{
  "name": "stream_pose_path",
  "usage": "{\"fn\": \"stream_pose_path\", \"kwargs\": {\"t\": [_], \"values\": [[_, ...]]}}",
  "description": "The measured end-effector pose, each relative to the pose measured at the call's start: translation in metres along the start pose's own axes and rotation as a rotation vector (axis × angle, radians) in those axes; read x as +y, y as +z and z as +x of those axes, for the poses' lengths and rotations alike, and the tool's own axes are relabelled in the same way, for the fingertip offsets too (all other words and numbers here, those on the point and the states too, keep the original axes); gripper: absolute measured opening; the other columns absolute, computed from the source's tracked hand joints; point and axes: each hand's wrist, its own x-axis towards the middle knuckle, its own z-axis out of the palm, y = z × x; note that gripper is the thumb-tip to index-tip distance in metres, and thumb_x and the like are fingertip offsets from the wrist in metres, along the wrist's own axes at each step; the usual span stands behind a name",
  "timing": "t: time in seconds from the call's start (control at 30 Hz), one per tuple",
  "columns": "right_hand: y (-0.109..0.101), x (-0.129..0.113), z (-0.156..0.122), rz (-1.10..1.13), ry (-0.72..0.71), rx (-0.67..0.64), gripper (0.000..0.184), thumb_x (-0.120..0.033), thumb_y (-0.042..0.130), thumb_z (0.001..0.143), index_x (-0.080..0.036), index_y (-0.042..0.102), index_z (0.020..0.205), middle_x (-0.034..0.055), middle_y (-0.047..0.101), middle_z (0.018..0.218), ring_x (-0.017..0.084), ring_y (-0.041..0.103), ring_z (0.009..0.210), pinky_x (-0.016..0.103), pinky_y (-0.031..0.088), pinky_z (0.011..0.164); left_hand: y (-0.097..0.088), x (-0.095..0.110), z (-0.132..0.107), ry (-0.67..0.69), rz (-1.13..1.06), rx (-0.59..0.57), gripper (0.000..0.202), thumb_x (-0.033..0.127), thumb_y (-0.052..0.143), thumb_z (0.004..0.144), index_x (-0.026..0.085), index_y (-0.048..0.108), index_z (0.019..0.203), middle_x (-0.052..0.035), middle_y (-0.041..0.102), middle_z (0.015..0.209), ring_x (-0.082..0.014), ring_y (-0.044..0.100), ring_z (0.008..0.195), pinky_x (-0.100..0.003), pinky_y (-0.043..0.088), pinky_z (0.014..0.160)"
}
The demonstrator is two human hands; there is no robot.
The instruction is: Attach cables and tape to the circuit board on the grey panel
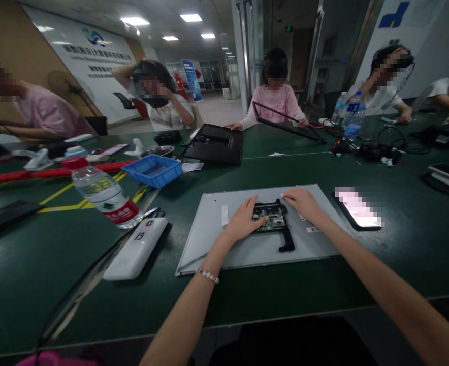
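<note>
A flat grey display panel (201, 239) lies face down on the green table in front of me. On its middle rests a black plastic bracket (287, 239) with a green circuit board (274, 220) inside. My left hand (242, 221) grips the bracket's left side, its thumb reaching over the board and its fingers along the outer edge. At the bracket's upper right corner, my right hand (302, 203) is closed in a pinch beside a small pale bit; what the fingertips hold is too small to make out. A white strip (225, 215) sits left of the bracket.
Right of the panel lies a lit phone (356, 208). To the left are a white power bank (136, 249), a water bottle (104, 195), a blue tray (154, 170) and a cable. Across the table, a person holds a black frame (285, 127) near a black back cover (215, 144).
</note>
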Motion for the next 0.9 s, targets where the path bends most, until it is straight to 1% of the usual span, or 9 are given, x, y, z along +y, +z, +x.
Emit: {"fn": "stream_pose_path", "kwargs": {"t": [0.13,0.23,0.33,0.5,0.67,0.83,0.9], "values": [[-0.005,-0.008,0.005,0.027,0.012,0.044,0.021,-0.022,0.047,0.089,-0.019,0.067,0.097,0.0075,0.069,0.098,0.021,0.062,0.092,0.031,0.044,0.082,0.001,-0.001,0.000,-0.001,0.002,-0.009,0.075,0.053,0.046,0.084,0.017,0.017,0.143,-0.0146,0.034,0.142,-0.0290,0.038,0.127,-0.041,0.032,0.103],[-0.008,-0.018,0.010,0.055,-0.017,0.057,0.022,-0.022,0.047,0.089,-0.018,0.065,0.100,0.0070,0.068,0.100,0.021,0.061,0.094,0.031,0.043,0.083,0.001,-0.001,0.000,-0.002,-0.009,-0.001,0.075,0.054,0.046,0.085,0.017,0.017,0.143,-0.0146,0.034,0.141,-0.0285,0.038,0.127,-0.041,0.030,0.104],[-0.005,-0.030,0.013,0.038,-0.056,0.015,0.021,-0.021,0.048,0.088,-0.019,0.066,0.099,0.0065,0.069,0.100,0.021,0.061,0.095,0.031,0.043,0.084,0.001,-0.001,0.001,0.008,-0.014,0.000,0.074,0.054,0.045,0.085,0.016,0.019,0.143,-0.0148,0.034,0.142,-0.0282,0.037,0.127,-0.040,0.030,0.105],[-0.001,-0.046,0.010,-0.016,-0.117,-0.069,0.019,-0.018,0.051,0.086,-0.019,0.068,0.094,0.0065,0.070,0.092,0.020,0.062,0.088,0.030,0.043,0.081,0.001,0.000,0.001,0.005,-0.002,-0.012,0.074,0.054,0.044,0.085,0.014,0.018,0.143,-0.0158,0.034,0.141,-0.0283,0.037,0.127,-0.039,0.029,0.104],[-0.002,-0.051,0.007,-0.032,-0.173,-0.073,0.019,-0.017,0.049,0.087,-0.017,0.067,0.091,0.0073,0.070,0.092,0.020,0.061,0.089,0.032,0.039,0.086,0.002,-0.001,0.002,0.001,0.015,-0.018,0.074,0.054,0.040,0.087,0.014,0.016,0.143,-0.0166,0.033,0.142,-0.0286,0.037,0.128,-0.040,0.029,0.104],[0.000,-0.052,0.004,-0.021,-0.167,-0.077,0.018,-0.016,0.049,0.087,-0.016,0.067,0.089,0.0070,0.069,0.089,0.019,0.061,0.088,0.032,0.038,0.087,0.004,-0.002,0.001,0.013,0.053,-0.003,0.072,0.055,0.039,0.088,0.014,0.018,0.143,-0.0159,0.035,0.141,-0.0282,0.037,0.127,-0.040,0.028,0.105],[0.001,-0.051,0.004,-0.007,-0.153,-0.066,0.017,-0.017,0.049,0.087,-0.016,0.066,0.091,0.0072,0.069,0.090,0.019,0.060,0.090,0.031,0.038,0.087,0.004,-0.002,0.001,0.014,0.064,0.003,0.071,0.055,0.038,0.088,0.014,0.019,0.142,-0.0159,0.035,0.141,-0.0284,0.037,0.127,-0.040,0.028,0.105]]}}
